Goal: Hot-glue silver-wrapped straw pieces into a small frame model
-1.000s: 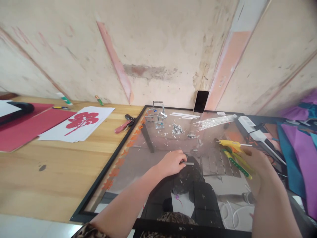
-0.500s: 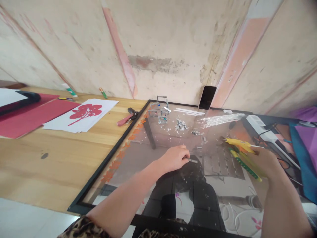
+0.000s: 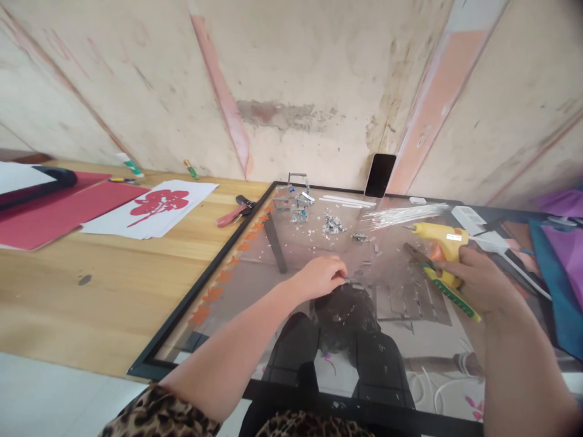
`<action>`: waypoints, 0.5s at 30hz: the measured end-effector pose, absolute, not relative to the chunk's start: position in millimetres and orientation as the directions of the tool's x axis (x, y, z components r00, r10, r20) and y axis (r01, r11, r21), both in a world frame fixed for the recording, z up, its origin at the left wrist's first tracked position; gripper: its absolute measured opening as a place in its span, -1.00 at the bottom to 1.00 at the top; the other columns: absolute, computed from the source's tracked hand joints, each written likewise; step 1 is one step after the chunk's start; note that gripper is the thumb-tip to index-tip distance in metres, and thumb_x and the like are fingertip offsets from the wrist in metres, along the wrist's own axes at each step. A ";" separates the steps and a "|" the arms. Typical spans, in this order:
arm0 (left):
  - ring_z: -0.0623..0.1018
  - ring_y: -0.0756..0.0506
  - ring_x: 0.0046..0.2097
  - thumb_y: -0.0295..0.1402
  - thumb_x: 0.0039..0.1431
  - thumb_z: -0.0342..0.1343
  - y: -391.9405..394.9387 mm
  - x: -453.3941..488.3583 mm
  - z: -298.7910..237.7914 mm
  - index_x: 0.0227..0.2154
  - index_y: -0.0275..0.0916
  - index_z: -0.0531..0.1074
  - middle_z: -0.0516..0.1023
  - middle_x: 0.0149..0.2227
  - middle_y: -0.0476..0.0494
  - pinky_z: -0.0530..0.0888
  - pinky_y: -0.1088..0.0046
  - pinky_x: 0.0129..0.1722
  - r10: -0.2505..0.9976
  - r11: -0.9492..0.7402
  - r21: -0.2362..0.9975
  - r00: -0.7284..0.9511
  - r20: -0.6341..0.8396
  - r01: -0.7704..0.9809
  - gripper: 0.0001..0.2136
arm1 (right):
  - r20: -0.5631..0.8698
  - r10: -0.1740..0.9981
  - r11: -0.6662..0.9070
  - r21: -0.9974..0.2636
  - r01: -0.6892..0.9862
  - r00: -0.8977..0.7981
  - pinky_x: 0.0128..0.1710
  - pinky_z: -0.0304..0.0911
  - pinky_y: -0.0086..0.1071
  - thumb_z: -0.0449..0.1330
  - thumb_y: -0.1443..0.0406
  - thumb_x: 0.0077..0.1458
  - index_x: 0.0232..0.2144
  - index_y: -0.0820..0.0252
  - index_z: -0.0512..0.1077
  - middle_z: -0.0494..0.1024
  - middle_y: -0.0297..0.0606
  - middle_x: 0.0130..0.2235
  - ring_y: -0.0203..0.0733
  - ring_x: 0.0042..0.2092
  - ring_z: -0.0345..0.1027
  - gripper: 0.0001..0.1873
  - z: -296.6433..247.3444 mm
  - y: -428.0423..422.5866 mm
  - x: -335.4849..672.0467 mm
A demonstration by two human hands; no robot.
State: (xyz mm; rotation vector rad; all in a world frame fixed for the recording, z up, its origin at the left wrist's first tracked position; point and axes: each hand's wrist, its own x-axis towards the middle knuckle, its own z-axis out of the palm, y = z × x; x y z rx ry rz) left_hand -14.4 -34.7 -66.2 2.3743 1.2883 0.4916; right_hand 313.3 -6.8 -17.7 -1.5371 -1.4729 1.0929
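My left hand (image 3: 321, 276) rests on a black-framed mirror (image 3: 214, 279) lying flat on the wooden table, its fingers pinched on a small silver strip (image 3: 353, 281). My right hand (image 3: 478, 282) is wrapped round the handle of a yellow glue gun (image 3: 439, 233), lifted a little above the glass with its nozzle pointing left. A green-and-yellow tool (image 3: 449, 291) lies on the glass just under that hand. Small mirror pieces (image 3: 332, 226) and a little mirrored construction (image 3: 296, 206) sit near the frame's far edge.
A black phone (image 3: 380, 175) leans on the wall behind the mirror. A bundle of thin silver sticks (image 3: 405, 213) and a white power strip (image 3: 478, 227) lie at the far right. Red papercut sheets (image 3: 157, 206), red paper (image 3: 54, 212) and keys (image 3: 234, 212) lie to the left.
My right hand has lifted the yellow glue gun off the glass and turned it upright in its grip. The left hand has stayed pinched on the silver strip.
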 end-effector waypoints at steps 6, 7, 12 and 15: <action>0.47 -0.04 -0.24 -0.44 0.09 0.07 -35.6 -15.6 -67.5 -0.33 -0.24 0.47 0.48 -0.27 -0.09 0.38 0.49 -0.23 0.838 -0.515 0.471 0.536 0.101 0.716 -0.89 | -0.176 0.911 -0.127 -0.980 0.153 -0.372 -0.45 0.25 -0.38 0.29 0.20 -0.12 -0.28 0.19 0.43 0.49 -0.16 -0.19 -0.23 -0.36 0.35 -0.69 -18.1 -17.4 277.2; 0.47 -0.04 -0.24 -0.44 0.08 0.07 -35.5 -15.7 -67.6 -0.33 -0.24 0.48 0.48 -0.26 -0.09 0.38 0.49 -0.22 0.839 -0.510 0.474 0.536 0.093 0.718 -0.88 | -0.191 0.894 -0.134 -0.977 0.165 -0.406 -0.47 0.24 -0.40 0.28 0.19 -0.10 -0.29 0.21 0.44 0.49 -0.14 -0.18 -0.25 -0.37 0.35 -0.70 -14.5 -19.6 272.3; 0.47 -0.04 -0.25 -0.42 0.05 0.10 -34.1 -16.9 -66.8 -0.31 -0.24 0.50 0.48 -0.27 -0.10 0.39 0.50 -0.24 0.844 -0.493 0.498 0.531 0.074 0.714 -0.86 | -0.216 0.883 -0.098 -0.954 0.284 -0.417 -0.49 0.20 -0.47 0.26 0.18 -0.04 -0.21 0.27 0.43 0.51 -0.11 -0.20 -0.31 -0.37 0.33 -0.65 6.0 -22.4 261.6; 0.47 -0.04 -0.26 -0.40 0.05 0.12 -33.5 -18.2 -65.6 -0.31 -0.25 0.50 0.48 -0.28 -0.10 0.39 0.49 -0.25 0.853 -0.473 0.512 0.518 0.063 0.717 -0.86 | -0.209 0.900 -0.104 -0.955 0.279 -0.381 -0.43 0.24 -0.45 0.28 0.19 -0.05 -0.20 0.25 0.42 0.51 -0.12 -0.20 -0.29 -0.34 0.33 -0.64 3.3 -18.5 264.6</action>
